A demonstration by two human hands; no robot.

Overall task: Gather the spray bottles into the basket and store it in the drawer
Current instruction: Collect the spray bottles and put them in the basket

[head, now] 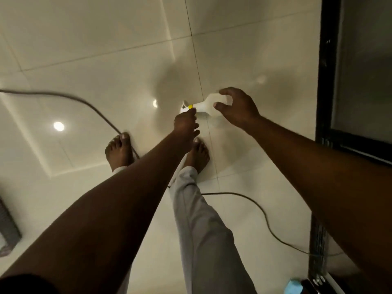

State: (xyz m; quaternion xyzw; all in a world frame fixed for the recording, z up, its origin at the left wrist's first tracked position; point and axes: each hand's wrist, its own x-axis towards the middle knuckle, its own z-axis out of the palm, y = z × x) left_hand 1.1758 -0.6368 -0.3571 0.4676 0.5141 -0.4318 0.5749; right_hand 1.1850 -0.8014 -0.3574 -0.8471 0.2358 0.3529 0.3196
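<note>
Status: spray bottle (204,106) lies sideways, low over the tiled floor (106,49), just ahead of your right foot (198,154). Can't tell if it rests on the tile or is already lifted.

Left grip (186,122) pinches the neck by the yellow collar (190,106), at the nozzle end. Right grip (237,109) is curled round the fat body, thumb on the near side, fingers over the far side. So both are closed on the bottle. The frame is blurred, and the right-side contact looks loose to me.

Basket and drawer: neither clearly in view. The grey thing (8,225) at the left edge could be anything. My read is you're early: one bottle in hand, no drop point in sight.

Risks as I see them:
- Cable (95,107) runs up against your left foot (118,151) and passes behind the right leg. Step or turn without looking and you snag it with both hands busy.
- Left pinch sits at the trigger head. Squeeze while lifting and it may spray onto glossy tile. You have bare feet, so that's a slip hazard.
- If the right lets go, you have a neck-only hold. The bottle swings and may drop.
- Dark framed panel (360,60) is close on your right. A wide elbow swing could clip it.
</note>
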